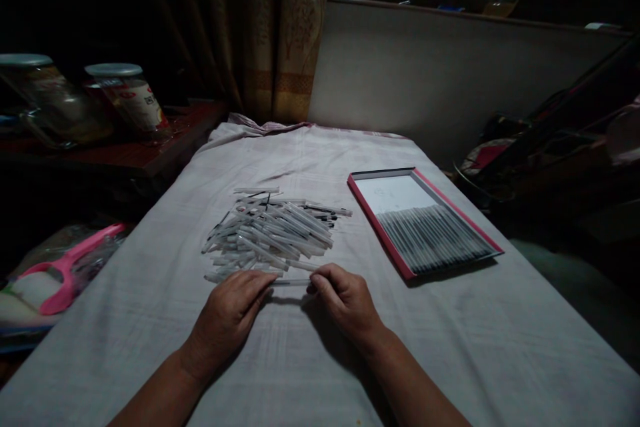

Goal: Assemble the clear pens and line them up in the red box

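Observation:
Between my two hands a slim translucent pen (291, 283) with a dark refill lies level, just above the cloth. My left hand (235, 303) pinches its left end, and my right hand (345, 297) grips the right end with thumb and fingers. Right behind them spreads a loose pile of similar translucent pens (270, 230), several with dark parts, pointing in many directions. To the right, a shallow box (385, 233) with red sides holds a row of pens (433, 240) laid side by side in its nearer part; its white bottom shows at the far end.
A pale checked cloth (280, 373) covers the table. At left, a dark red side table (165, 157) carries a lidded jar (133, 100) and a glass mug (60, 110). Below it is a pink-handled object (65, 280). A patterned curtain (280, 33) hangs behind.

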